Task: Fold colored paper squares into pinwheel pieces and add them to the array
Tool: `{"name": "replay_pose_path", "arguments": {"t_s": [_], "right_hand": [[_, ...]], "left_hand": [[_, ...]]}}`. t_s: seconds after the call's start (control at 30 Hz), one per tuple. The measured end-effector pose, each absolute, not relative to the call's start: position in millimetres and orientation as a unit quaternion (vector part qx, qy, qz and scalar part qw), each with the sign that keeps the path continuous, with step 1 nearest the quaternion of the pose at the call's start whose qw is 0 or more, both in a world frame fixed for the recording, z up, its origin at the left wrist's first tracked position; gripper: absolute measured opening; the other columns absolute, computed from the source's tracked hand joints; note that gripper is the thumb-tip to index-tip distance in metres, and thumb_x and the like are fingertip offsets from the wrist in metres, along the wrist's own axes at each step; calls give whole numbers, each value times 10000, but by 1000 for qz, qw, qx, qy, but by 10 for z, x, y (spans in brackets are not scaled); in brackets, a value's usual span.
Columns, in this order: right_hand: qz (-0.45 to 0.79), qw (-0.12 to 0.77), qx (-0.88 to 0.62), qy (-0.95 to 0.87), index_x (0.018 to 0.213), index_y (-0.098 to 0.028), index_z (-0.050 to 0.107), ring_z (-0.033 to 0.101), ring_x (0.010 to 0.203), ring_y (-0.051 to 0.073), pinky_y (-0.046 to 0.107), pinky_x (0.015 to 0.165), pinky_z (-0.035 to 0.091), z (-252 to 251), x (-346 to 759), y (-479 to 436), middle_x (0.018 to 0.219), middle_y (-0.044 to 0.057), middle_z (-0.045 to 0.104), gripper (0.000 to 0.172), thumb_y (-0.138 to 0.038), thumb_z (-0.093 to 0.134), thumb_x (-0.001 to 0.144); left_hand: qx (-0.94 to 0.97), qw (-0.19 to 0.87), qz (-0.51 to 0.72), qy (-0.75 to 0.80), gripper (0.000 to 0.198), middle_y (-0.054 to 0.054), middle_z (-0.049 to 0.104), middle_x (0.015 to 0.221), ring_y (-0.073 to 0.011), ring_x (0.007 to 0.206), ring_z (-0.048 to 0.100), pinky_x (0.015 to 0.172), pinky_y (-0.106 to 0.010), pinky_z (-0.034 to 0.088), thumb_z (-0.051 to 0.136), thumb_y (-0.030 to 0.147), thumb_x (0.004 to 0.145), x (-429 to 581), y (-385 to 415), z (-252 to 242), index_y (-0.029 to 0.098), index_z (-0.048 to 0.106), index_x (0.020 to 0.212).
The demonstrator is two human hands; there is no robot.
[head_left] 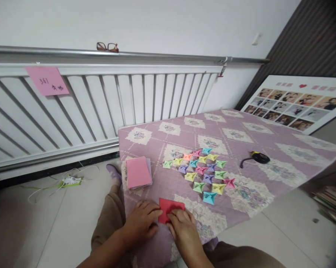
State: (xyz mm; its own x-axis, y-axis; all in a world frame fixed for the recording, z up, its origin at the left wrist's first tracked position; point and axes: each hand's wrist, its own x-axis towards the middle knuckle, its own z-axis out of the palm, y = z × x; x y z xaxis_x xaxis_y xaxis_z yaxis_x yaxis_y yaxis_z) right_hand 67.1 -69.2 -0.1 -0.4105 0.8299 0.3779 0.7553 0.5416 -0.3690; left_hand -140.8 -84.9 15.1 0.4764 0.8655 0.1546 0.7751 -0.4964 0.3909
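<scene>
A sheet of red paper (168, 207) lies flat near the table's front edge, its lower part partly hidden by my fingers. At its left edge, my left hand (142, 219) holds it down with the fingertips, thumb drawn in lower down. Over its lower right part, my right hand (182, 227) has curled fingers pressed onto the paper. Left of it sits a stack of coloured paper (138, 172), pink on top. Beyond my right hand stand several folded paper pieces (201, 170) in blue, green, yellow, pink and purple, set out in slanting rows.
A patterned purple tablecloth (154, 149) covers the table. On its right lies a black object with a strap (259, 158). A photo board (293, 100) leans at the far right. Behind is a radiator (145, 96), with glasses (107, 47) on the pipe. A power strip (71, 181) lies on the floor.
</scene>
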Motion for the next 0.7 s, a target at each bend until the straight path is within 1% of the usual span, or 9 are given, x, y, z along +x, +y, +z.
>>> {"name": "replay_pose_path", "arguments": {"t_s": [0.07, 0.13, 0.27, 0.33, 0.4, 0.47, 0.53, 0.6, 0.7], "right_hand": [[57, 265, -457, -847, 928, -253, 667, 633, 887, 213, 396, 898, 397, -15, 689, -678, 927, 4, 696, 213, -100, 648, 781], [49, 272, -453, -847, 930, -233, 666, 628, 880, 219, 381, 853, 428, -26, 696, -676, 929, 20, 691, 193, -97, 629, 798], [77, 279, -448, -846, 962, -214, 656, 621, 883, 219, 370, 815, 462, 11, 704, -693, 952, 42, 682, 190, -95, 579, 835], [100, 272, -454, -843, 982, -213, 648, 619, 893, 222, 377, 822, 468, 65, 707, -708, 968, 46, 678, 196, -107, 600, 824], [117, 262, -463, -839, 999, -216, 646, 616, 917, 235, 390, 840, 469, 119, 707, -722, 990, 48, 674, 248, -114, 667, 773], [122, 254, -470, -837, 990, -223, 653, 614, 927, 246, 397, 844, 471, 150, 699, -729, 997, 44, 675, 312, -106, 726, 710], [110, 250, -473, -838, 964, -234, 664, 618, 907, 247, 394, 827, 475, 145, 687, -728, 980, 32, 680, 331, -92, 747, 676], [82, 252, -471, -841, 940, -237, 669, 624, 875, 243, 387, 804, 478, 112, 676, -721, 949, 23, 688, 312, -80, 737, 679], [41, 259, -461, -848, 918, -234, 666, 626, 842, 233, 371, 782, 476, 39, 669, -709, 914, 19, 692, 248, -81, 690, 724]], "left_hand": [[848, 116, 179, 485, 430, -39, 578, 1258, -224, 1135, 492, 968, -391, 361, 612, 239, 826, -1391, -831, 143, 262, 529, 1247], [859, 89, 174, 473, 343, -28, 594, 1218, -213, 1092, 510, 937, -374, 373, 615, 276, 846, -1370, -809, 128, 259, 565, 1185], [888, 39, 137, 437, 202, -3, 622, 1133, -192, 1012, 522, 874, -350, 381, 551, 331, 918, -1323, -754, 103, 252, 589, 1100], [897, 25, 122, 424, 173, -8, 630, 1093, -189, 984, 522, 847, -343, 382, 518, 326, 940, -1305, -726, 98, 239, 591, 1072], [903, 16, 110, 414, 156, -13, 633, 1069, -192, 961, 523, 827, -340, 384, 506, 313, 947, -1294, -702, 98, 227, 590, 1046], [905, 13, 100, 413, 143, -16, 634, 1058, -196, 944, 525, 817, -341, 389, 505, 301, 945, -1288, -682, 106, 218, 589, 1027], [905, 17, 90, 415, 137, -20, 634, 1056, -202, 945, 525, 816, -341, 396, 514, 293, 937, -1284, -666, 128, 211, 589, 1018], [905, 30, 83, 416, 136, -29, 633, 1058, -202, 955, 526, 824, -336, 402, 515, 278, 933, -1281, -653, 166, 204, 592, 1017], [901, 64, 84, 420, 142, -30, 635, 1062, -195, 964, 531, 840, -326, 404, 522, 274, 923, -1281, -643, 239, 205, 598, 1022]]}}
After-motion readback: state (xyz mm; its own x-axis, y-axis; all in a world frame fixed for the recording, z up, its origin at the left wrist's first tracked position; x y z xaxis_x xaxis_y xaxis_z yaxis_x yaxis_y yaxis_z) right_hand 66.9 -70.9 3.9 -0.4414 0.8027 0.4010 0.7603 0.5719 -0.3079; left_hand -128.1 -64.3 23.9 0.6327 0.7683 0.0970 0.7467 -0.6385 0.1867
